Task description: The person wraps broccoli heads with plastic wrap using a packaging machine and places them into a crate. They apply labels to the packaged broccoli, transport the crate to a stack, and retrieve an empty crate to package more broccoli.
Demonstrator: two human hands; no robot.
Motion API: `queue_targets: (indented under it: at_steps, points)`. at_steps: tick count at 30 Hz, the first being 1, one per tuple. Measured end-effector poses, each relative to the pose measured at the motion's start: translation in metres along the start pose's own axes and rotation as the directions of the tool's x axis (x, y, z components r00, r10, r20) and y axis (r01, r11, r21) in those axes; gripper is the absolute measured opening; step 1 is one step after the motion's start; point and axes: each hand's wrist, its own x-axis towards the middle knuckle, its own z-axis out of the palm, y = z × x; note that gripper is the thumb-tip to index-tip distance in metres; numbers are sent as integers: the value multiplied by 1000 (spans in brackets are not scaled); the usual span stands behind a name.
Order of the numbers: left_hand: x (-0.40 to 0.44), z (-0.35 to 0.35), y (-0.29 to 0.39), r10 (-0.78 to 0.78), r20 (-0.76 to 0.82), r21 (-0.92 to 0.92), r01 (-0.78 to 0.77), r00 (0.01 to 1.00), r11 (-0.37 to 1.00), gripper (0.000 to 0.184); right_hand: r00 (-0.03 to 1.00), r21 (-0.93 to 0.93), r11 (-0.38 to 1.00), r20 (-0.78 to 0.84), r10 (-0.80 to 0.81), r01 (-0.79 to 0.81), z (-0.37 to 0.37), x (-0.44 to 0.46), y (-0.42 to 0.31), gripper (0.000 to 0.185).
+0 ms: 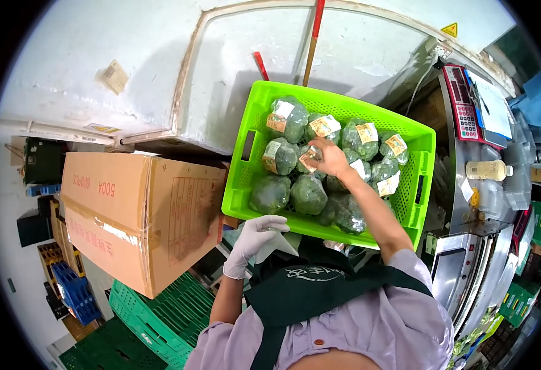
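Observation:
A bright green plastic crate (pixel 334 98) holds several plastic-wrapped heads of broccoli (pixel 270 194). Many bear orange-and-white labels (pixel 367 132); those along the near side show none. My bare right hand (pixel 329 159) reaches into the crate, thumb and fingertips closed on a label (pixel 308 158) against a broccoli head in the middle. My left hand (pixel 255 240), in a white glove, is just outside the crate's near left edge. Its fingers curl together at a white paper sheet (pixel 281 245), which is partly hidden by the hand.
A large taped cardboard box (pixel 141 216) stands left of the crate, with green plastic crates (pixel 153 320) below it. On the right, a metal counter carries a red scale (pixel 461 105), a clipboard (pixel 491 105) and a bottle (pixel 489 171). Red-topped poles (pixel 313 43) lean behind.

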Motion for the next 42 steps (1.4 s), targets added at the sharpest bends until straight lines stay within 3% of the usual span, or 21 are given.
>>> queue_targets:
  at_steps: [1,4,8,12,14,16,17,18,20,22,24,25,27,28,30,32,34,36,38,40,42]
  points:
    - [0,-1,-3,3,7,-17,-3,1000,1000,42,985,-82,986,109,-136,146,-6,-1,3,53]
    - [1,2,-4,-10,11,-43,10,1000,999,41,961,-252,932,162,-224,260,0,-9,6,58]
    - [5,8,-1,16,22,3,-16,1000,1000,40,978,-227,966,189,-84,127,-2,-11,-4,58]
    - [7,16,1,48,-19,-41,-49,999,998,37,982,-273,950,145,-117,154,2,-18,-3,57]
    - [4,23,14,87,-76,-53,-91,993,994,37,977,-93,975,-59,-206,200,2,-29,-7,54]
    - [-5,32,32,160,-132,-265,-191,978,945,34,986,50,986,-58,-158,161,-38,-58,-46,52]
    - [-9,38,43,161,-158,-242,-197,974,950,31,972,407,911,231,-28,-71,-53,-74,-58,54]
    - [-12,44,52,165,-156,-241,-200,974,950,31,852,621,690,524,-12,-372,-62,-91,-65,57]
    - [-15,57,64,301,-185,-304,-346,935,888,30,796,746,585,545,-262,-318,-70,-131,-70,68]
    - [-9,58,71,355,-245,-364,-425,902,829,31,668,667,658,670,-323,-351,-75,-160,-76,66]
    - [-11,65,90,293,-319,-500,-423,901,756,31,840,681,705,488,-235,-198,-82,-188,-91,48]
    - [-3,65,88,339,-368,-371,-472,866,800,30,867,701,642,485,-111,-310,-82,-201,-92,39]
    - [21,61,68,444,-409,-19,-494,797,869,26,899,785,467,434,52,-406,-93,-222,-96,22]
    - [30,60,58,594,-359,409,-451,720,793,25,918,823,421,391,65,-380,-94,-232,-90,21]
    - [30,71,42,824,-68,731,-534,562,424,25,939,835,429,308,156,-345,-108,-250,-92,20]
    - [10,96,44,771,131,646,-644,623,410,45,951,861,408,247,185,-303,-121,-268,-95,21]
    - [-11,137,44,791,290,606,-743,539,284,57,958,881,389,204,204,-270,-123,-285,-96,21]
    - [-19,166,34,781,366,517,-808,507,282,62,955,880,407,149,255,-246,-120,-301,-98,20]
    - [-10,186,-4,775,198,256,-795,600,550,48,971,864,482,28,237,-143,-126,-316,-105,19]
    - [-19,203,-22,581,123,-89,-575,804,814,36,944,447,854,-60,326,-266,-143,-328,-112,25]
    - [-22,215,-35,632,41,-73,-629,774,774,26,964,145,966,-131,233,-213,-147,-346,-106,34]
